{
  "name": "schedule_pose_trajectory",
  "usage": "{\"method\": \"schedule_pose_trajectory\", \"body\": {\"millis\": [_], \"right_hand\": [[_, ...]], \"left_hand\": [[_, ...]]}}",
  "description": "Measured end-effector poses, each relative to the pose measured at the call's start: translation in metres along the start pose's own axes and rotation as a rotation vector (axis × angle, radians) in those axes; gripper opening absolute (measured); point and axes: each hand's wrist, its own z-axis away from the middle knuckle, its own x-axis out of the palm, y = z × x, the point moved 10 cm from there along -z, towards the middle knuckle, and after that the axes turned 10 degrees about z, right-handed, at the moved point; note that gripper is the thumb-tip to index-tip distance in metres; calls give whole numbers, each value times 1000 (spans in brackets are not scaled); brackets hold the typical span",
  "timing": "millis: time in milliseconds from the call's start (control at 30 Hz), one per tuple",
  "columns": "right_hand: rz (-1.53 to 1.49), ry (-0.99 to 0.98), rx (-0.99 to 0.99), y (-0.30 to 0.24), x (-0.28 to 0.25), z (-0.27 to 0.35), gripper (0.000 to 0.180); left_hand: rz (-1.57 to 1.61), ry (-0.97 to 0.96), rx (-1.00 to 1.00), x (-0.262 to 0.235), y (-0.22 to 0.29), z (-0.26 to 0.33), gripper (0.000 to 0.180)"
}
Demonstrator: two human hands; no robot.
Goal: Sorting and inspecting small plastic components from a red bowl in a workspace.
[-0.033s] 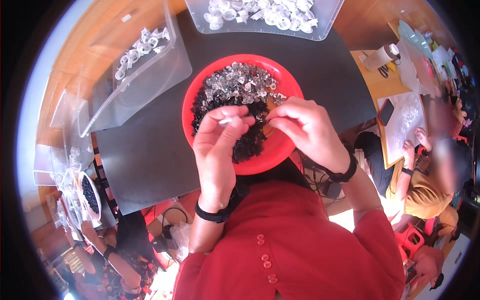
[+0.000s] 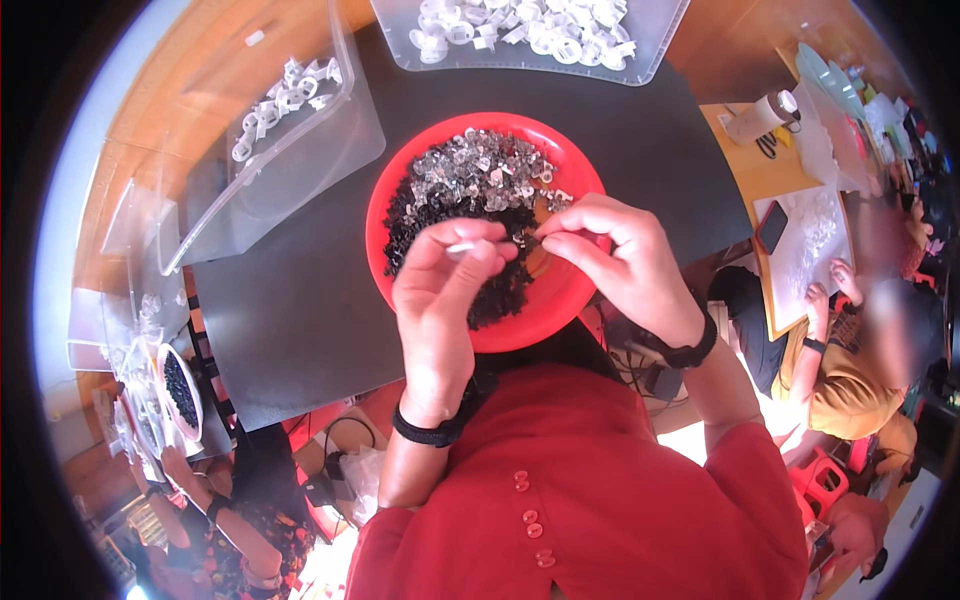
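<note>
A round red basin [image 2: 565,300] lies under both hands on the dark table. Small shiny silvery and clear pieces [image 2: 480,165] are heaped at its far side, and small black pieces [image 2: 500,302] fill its left and near parts. Over the basin's left side, my left hand [image 2: 435,300] is closed, with a small white plastic part [image 2: 462,248] between thumb and fingers. Opposite it, my right hand [image 2: 630,255] makes a pinch, thumb against forefinger, above the basin's right side. Something tiny and dark seems to be at those fingertips, too small to name.
A clear bin [image 2: 330,160] with white ring-shaped parts stands at the left, and another clear bin [image 2: 530,70] with similar parts is at the far edge. To the right, a co-worker's hands [image 2: 830,290] rest at a wooden table [image 2: 785,300]. Another person's arms [image 2: 215,500] show lower left.
Both hands have shifted very slightly, the left one a little to the right and nearer me. Their grips look the same.
</note>
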Motion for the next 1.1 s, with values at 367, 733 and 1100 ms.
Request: {"method": "schedule_pose_trajectory", "body": {"millis": [367,733,1100], "right_hand": [[-445,36,-8,2,5,3,11],[74,254,-322,-35,-18,11,13],[493,267,-564,-62,-9,18,13]], "left_hand": [[26,-121,-147,24,-24,7,12],[186,-102,-217,19,-31,6,10],[-39,-66,-4,20,-9,7,10]]}}
